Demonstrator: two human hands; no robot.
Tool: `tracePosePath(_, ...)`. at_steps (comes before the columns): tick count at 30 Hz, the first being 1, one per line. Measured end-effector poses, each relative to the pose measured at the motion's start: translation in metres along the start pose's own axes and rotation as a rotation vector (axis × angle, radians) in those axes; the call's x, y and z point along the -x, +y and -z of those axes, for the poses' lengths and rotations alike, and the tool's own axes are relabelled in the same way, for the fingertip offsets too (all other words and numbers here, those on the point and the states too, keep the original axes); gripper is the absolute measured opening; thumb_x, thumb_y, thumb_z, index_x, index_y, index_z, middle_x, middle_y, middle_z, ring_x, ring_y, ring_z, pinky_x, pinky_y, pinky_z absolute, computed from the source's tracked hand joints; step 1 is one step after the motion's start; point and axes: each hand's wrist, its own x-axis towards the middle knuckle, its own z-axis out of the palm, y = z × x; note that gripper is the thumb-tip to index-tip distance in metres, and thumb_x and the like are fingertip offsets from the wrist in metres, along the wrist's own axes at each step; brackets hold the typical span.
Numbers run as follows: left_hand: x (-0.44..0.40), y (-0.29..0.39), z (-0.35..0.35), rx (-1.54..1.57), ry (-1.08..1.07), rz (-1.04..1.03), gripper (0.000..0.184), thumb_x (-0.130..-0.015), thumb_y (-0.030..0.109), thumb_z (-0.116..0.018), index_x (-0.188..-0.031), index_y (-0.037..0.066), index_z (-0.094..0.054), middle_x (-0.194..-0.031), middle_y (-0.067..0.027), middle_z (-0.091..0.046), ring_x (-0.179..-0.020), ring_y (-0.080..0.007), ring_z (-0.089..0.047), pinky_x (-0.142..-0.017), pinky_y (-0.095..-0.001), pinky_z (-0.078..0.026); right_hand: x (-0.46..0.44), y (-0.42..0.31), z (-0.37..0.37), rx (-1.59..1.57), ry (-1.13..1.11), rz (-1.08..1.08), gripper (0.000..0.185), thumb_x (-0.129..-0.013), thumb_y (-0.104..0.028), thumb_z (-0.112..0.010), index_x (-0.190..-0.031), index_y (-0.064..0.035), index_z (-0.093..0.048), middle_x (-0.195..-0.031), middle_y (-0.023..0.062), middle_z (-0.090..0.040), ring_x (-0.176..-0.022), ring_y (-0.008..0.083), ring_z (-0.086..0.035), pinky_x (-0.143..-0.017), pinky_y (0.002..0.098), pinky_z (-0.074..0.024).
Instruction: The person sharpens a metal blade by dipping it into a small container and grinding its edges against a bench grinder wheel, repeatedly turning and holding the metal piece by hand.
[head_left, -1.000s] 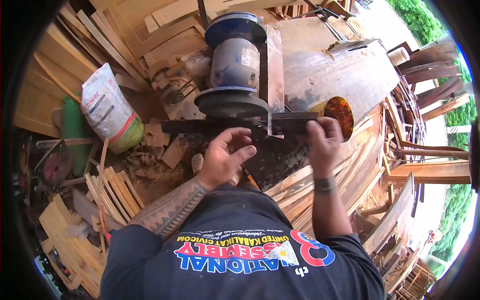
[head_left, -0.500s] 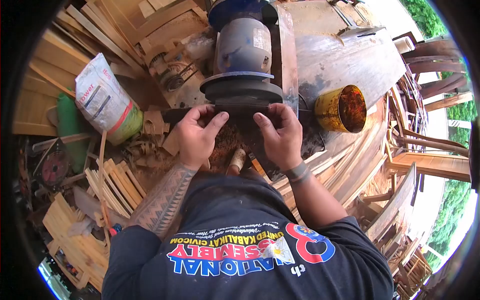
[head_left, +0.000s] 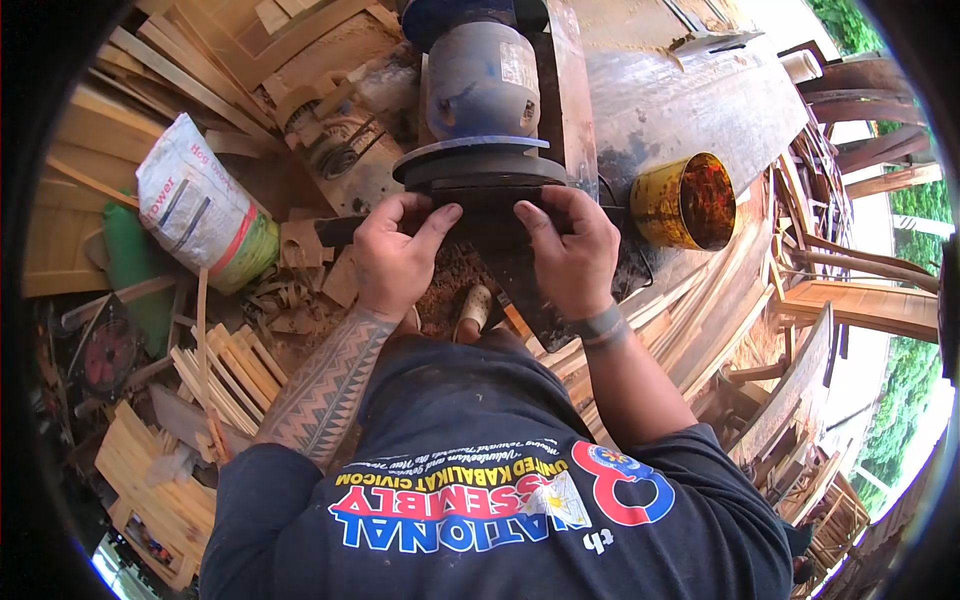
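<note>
A bench grinder (head_left: 482, 95) with a blue-grey motor housing stands in front of me, its dark grinding wheel (head_left: 478, 168) facing my body. Against the near side of this wheel lies a thin, dark, flat metal blade (head_left: 487, 187). My left hand (head_left: 398, 255) pinches its left end between thumb and curled fingers. At the other end, my right hand (head_left: 575, 250) grips it the same way, thumb on the near side. The fingers hide both ends of the blade, and its contact with the wheel is hard to make out.
On the right of the grinder stands a yellow, stained can (head_left: 665, 205) on the metal-topped bench (head_left: 690, 110). A white sack (head_left: 205, 205) leans at the left. Wood strips (head_left: 690, 310) and scraps lie around, with sawdust (head_left: 445, 290) by my feet.
Both hands have slid slightly to the right along the wheel with the blade between them. The view has shifted a little.
</note>
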Motion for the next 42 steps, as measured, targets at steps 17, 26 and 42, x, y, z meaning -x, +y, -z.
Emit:
tracePosePath(17,0.002,0.009,-0.035,-0.043,-0.005,-0.069,0.034,-0.092,0.025,-0.095,-0.097,-0.005,-0.079,-0.089,-0.0147,-0.081,-0.079,-0.0174,-0.076,-0.074,-0.0328,-0.06,-0.008,0.019,0.029,-0.01,0.042,0.042,0.025,-0.092,-0.017,-0.091,-0.104,-0.0012,-0.076,-0.093,0.015,-0.077,-0.075,0.0267,-0.074,-0.071,0.0361,-0.0575)
tracePosePath(26,0.006,0.022,-0.053,-0.122,-0.039,-0.065,0.035,-0.095,0.027,-0.094,-0.103,-0.004,-0.079,-0.094,-0.0076,-0.082,-0.086,-0.0106,-0.072,-0.08,-0.0289,-0.058,-0.008,0.03,0.043,-0.181,0.043,-0.088,0.022,-0.095,-0.014,-0.089,-0.107,-0.0006,-0.077,-0.092,0.0104,-0.078,-0.077,0.0178,-0.073,-0.072,0.0327,-0.0576)
tracePosePath(42,0.008,0.02,-0.073,-0.075,-0.015,-0.127,0.032,-0.096,0.024,-0.093,-0.101,-0.004,-0.079,-0.091,-0.0082,-0.082,-0.082,-0.0104,-0.071,-0.076,-0.0288,-0.059,-0.013,0.046,0.055,-0.156,0.081,-0.025,0.022,-0.095,-0.015,-0.089,-0.107,-0.0011,-0.077,-0.09,0.0094,-0.076,-0.076,0.0173,-0.07,-0.072,0.0326,-0.057)
